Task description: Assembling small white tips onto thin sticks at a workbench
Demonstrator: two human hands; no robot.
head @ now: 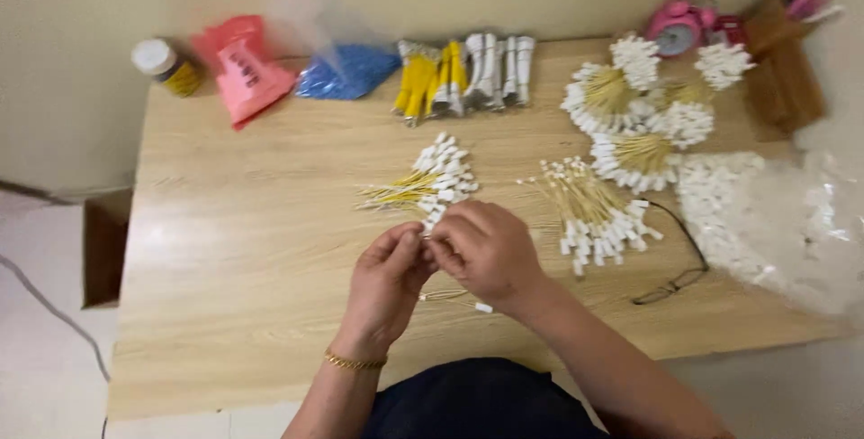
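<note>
Wooden table (252, 250) is carrying many things: wire bundles (423, 185) are lying just beyond the hands, more bundles (594, 214) are resting beside the right hand (486, 250). Both it and the left hand (387, 282) are pinching one small white piece (428, 226) together.

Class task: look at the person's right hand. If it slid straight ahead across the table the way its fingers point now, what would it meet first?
The right hand points up and to the left, toward the far side of the table. It would probably first meet the loose pile of yellow wires with white ends, which lies just beyond the fingertips, though height above the table is hard to judge.
</note>
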